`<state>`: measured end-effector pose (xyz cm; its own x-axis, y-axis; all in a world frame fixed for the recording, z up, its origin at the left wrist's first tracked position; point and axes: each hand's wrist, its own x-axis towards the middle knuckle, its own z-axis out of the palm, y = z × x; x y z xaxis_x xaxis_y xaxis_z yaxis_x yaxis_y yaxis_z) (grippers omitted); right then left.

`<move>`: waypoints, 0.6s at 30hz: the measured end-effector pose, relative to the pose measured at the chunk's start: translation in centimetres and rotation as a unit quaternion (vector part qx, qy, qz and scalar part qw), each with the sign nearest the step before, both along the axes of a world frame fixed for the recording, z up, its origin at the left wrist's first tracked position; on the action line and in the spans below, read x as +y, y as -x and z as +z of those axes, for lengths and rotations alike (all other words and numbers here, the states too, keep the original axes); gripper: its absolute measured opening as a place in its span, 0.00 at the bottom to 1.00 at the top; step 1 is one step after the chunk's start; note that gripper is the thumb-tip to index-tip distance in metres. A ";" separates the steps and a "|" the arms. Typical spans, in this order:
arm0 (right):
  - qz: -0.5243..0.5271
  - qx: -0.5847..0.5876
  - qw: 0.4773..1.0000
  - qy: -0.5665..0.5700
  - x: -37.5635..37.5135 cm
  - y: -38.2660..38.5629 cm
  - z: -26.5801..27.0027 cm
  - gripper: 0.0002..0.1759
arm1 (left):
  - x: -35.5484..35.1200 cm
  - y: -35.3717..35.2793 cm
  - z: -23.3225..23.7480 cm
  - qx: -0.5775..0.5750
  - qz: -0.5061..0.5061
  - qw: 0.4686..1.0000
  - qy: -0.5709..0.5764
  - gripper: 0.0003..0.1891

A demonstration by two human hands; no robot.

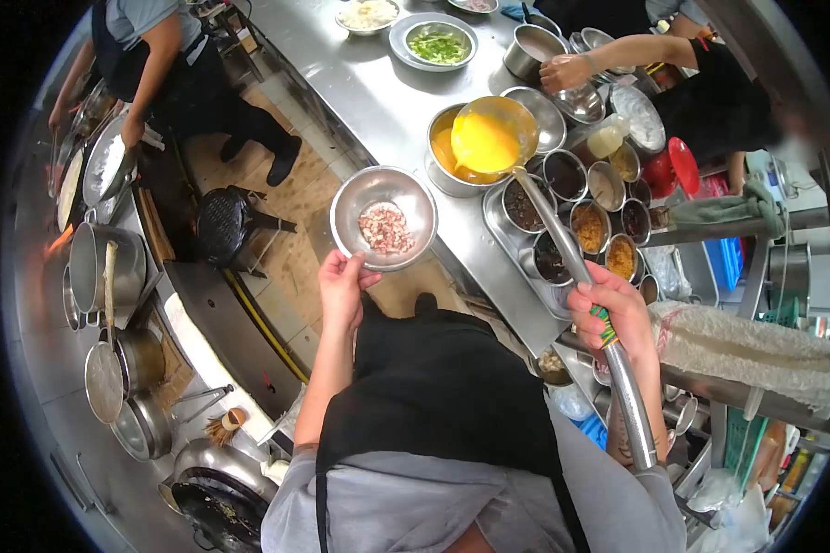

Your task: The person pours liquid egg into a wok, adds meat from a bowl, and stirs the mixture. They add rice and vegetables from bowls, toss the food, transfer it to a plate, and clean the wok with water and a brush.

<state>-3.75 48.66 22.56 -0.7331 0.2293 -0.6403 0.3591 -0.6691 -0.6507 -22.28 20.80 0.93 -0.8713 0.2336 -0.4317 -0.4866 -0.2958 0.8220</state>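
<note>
the left hand [346, 284] is closed on the near rim of a steel bowl [343, 214], thumb up on the edge, and holds it level enough that the chopped bits [385, 229], pink and white, sit in a loose heap at the bottom. the bowl is over the floor, just left of the steel counter [341, 78]. the right hand [609, 309] is wrapped round the long metal handle of a ladle [572, 244], where a patterned green band circles it. the ladle's cup, full of bright yellow liquid [485, 138], is above a deep pot [444, 175] on the counter, overlapping its right side; more of the liquid shows inside the pot.

to the right of the pot, a metal tray [498, 217] carries round containers of dark and orange-brown seasonings. farther along the counter are a plate [398, 41] with a bowl of cut greens [438, 44] on it and, beyond that to the left, a bowl of white pieces [367, 14]. on the far right a co-worker's hand [565, 74] is at some metal bowls, beside a saucepan [524, 64]. a pale towel [756, 350] lies along a rail at the near right.

across the floor, a black stool [226, 226] stands left of the counter. at the far left a second co-worker [171, 88] has one hand at a wide pan [111, 166]; nearer, a tall pot [111, 263] stands.
</note>
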 end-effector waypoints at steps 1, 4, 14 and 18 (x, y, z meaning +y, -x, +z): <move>-0.002 0.007 1.000 0.010 0.1 -0.1 0.0 0.12 | -0.1 -0.1 0.3 -0.001 0.002 1.000 0.000 0.04; -0.013 0.027 0.998 0.052 0.4 -0.6 0.0 0.12 | -0.5 -0.7 1.0 -0.001 0.007 1.000 0.003 0.04; -0.035 0.072 0.987 0.137 0.3 -0.9 0.4 0.15 | 0.1 -1.1 0.0 -0.006 -0.007 1.000 -0.020 0.04; -0.035 0.105 0.979 0.169 0.5 -1.2 0.4 0.16 | 1.1 -1.0 -0.8 -0.009 -0.009 0.999 -0.036 0.04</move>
